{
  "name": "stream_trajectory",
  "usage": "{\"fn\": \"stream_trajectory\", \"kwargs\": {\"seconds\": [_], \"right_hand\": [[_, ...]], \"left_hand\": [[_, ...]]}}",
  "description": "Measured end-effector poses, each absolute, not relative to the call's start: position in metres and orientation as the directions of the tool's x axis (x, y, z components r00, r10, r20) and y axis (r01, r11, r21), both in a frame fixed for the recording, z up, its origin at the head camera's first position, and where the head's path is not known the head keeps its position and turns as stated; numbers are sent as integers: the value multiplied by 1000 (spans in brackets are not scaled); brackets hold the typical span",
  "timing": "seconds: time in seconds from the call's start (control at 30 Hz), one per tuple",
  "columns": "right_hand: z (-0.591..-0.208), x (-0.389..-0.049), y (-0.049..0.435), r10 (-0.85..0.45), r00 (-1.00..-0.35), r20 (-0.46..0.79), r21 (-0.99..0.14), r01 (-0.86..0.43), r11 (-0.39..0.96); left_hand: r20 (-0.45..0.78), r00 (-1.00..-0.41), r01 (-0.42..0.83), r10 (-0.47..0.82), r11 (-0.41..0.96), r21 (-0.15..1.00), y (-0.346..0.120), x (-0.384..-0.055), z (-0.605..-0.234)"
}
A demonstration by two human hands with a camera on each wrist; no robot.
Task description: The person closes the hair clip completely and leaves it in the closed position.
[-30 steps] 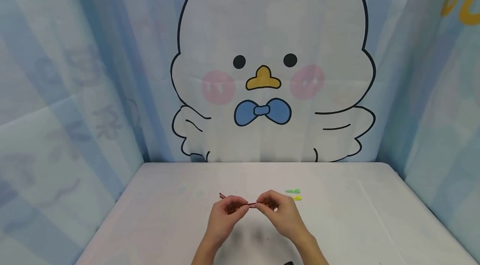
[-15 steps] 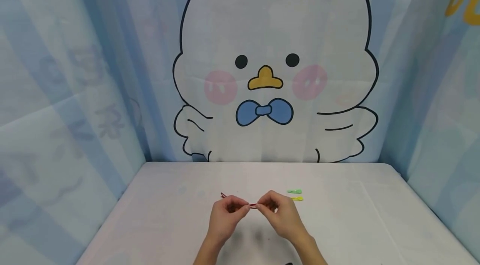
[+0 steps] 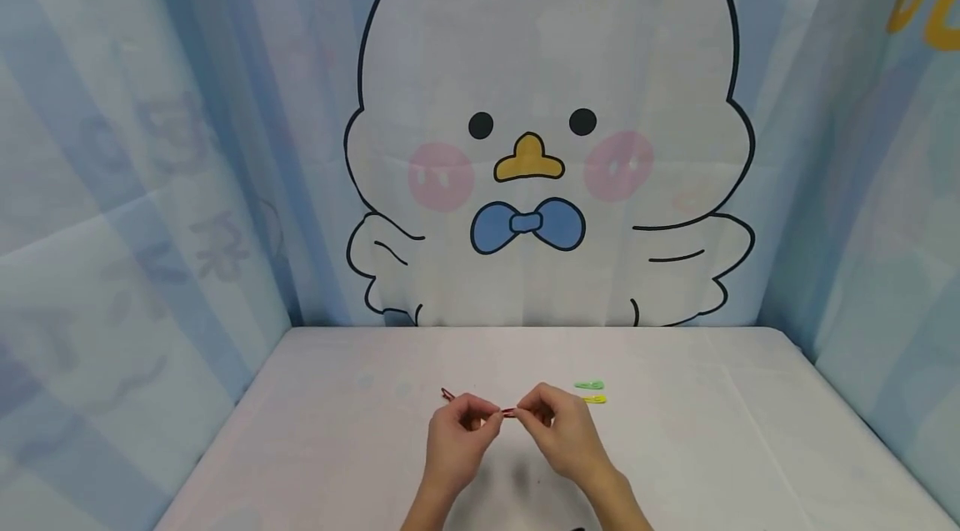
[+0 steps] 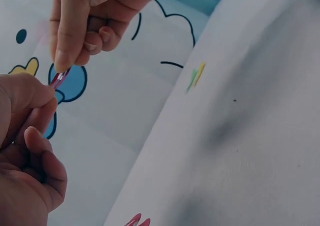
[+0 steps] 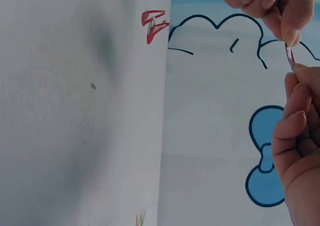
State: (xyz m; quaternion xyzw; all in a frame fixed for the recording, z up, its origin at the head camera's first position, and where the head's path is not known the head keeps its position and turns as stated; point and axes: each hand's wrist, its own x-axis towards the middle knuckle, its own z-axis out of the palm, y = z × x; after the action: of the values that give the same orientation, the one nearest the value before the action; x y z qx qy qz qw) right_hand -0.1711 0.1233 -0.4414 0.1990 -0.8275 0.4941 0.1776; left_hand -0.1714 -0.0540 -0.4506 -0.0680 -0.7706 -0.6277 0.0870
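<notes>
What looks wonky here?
Mostly the red clips on the table: they lie askew to each other, while the green clip and yellow clip sit side by side. The pinched clip between left hand and right hand shows no clear damage.

On the table (image 3: 712,448), a hand could pass freely at the left and the right sides, until the cloth walls (image 3: 847,264) stop it. Under the raised left hand (image 3: 457,443) and right hand (image 3: 566,435) there is also room. Between their fingertips, a pinched clip (image 3: 508,413) closes the way. Farther back lie low obstacles: two red clips (image 5: 151,36), a green clip (image 3: 590,385), a yellow clip (image 3: 597,399).
</notes>
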Motion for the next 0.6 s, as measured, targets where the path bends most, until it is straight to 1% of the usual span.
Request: {"fn": "stream_trajectory", "kwargs": {"seconds": [0.2, 0.33, 0.43, 0.5, 0.6], "right_hand": [[-442, -171, 124, -193, -809, 556, -690, -578, 436], [-443, -172, 125, -245, -748, 616, -613, -651, 448], [-445, -173, 125, -260, -710, 654, -568, -688, 451], [-445, -174, 125, -263, -698, 666, -552, -698, 455], [-446, -175, 126, -263, -697, 667, -547, -698, 463]], "left_hand": [[179, -984, 180, 22, 174, 968, -57, -174, -450], [158, -987, 160, 25, 126, 979, -59, -176, -451], [156, -987, 158, 29, 99, 982, -60, -175, -451], [155, -987, 158, 35, 89, 983, -60, -175, -451], [162, -985, 166, 55, 80, 983, -61, -176, -452]]}}
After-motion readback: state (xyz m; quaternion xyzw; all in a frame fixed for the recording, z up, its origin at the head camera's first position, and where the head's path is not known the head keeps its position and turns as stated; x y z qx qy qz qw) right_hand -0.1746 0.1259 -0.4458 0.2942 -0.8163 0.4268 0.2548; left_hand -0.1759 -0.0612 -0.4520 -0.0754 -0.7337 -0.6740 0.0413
